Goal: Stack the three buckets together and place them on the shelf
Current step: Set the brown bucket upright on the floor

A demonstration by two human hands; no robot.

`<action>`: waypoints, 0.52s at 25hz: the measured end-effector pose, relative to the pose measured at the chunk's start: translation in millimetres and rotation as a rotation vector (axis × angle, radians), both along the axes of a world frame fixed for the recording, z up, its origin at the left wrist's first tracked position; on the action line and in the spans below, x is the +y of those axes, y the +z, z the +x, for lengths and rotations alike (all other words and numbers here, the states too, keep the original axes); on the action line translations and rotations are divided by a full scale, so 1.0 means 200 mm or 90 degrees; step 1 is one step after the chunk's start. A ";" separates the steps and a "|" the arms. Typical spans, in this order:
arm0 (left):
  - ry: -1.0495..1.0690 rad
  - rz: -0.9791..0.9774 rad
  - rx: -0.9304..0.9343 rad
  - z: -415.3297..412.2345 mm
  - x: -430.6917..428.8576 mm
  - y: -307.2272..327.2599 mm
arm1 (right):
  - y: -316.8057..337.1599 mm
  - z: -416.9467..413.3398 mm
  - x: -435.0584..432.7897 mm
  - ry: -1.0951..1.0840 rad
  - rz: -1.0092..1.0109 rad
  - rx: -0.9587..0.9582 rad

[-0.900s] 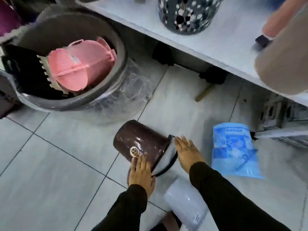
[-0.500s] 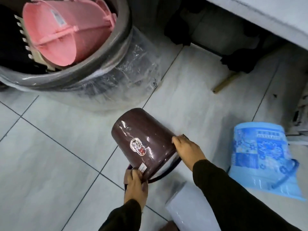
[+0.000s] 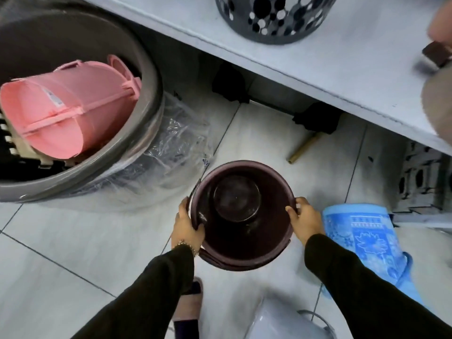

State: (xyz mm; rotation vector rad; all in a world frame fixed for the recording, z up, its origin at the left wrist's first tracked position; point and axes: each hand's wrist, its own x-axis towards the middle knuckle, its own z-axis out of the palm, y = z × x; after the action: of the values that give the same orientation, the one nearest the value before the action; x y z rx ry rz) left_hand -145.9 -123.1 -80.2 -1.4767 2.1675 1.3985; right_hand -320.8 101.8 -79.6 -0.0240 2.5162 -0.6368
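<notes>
The brown bucket (image 3: pixel 242 211), which lay on its side on the floor (image 3: pixel 73 241) a moment ago, is now upright with its mouth facing up. The left hand (image 3: pixel 187 225) and right hand (image 3: pixel 305 221) each clamp fingers on its rim at opposite sides. The blue bucket (image 3: pixel 362 243) lies just right of it, and the white bucket (image 3: pixel 281 321) is near the person's feet.

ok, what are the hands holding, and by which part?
The dark brown round plastic bucket, mouth up, held by its rim: left hand on the left side, right hand on the right.
</notes>
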 end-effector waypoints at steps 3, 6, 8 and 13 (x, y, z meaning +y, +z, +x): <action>-0.058 0.009 0.035 -0.19 -0.03 -0.02 | 0.00 -0.03 -0.04 -0.196 -0.120 -0.003; -0.024 0.066 0.045 -0.30 0.00 -0.04 | 0.00 0.03 -0.06 -0.202 -0.125 0.031; -0.075 0.040 -0.006 -0.33 -0.02 -0.04 | 0.02 0.08 -0.07 -0.192 -0.156 0.007; -0.230 -0.052 -0.040 -0.32 -0.09 0.09 | 0.05 0.07 -0.03 -0.154 -0.121 -0.049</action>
State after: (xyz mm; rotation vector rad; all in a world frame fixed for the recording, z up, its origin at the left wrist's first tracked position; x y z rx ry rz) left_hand -209.2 -140.5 -62.4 -1.0633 2.3280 1.1372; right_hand -307.2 96.1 -69.8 0.2338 2.3965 -0.9529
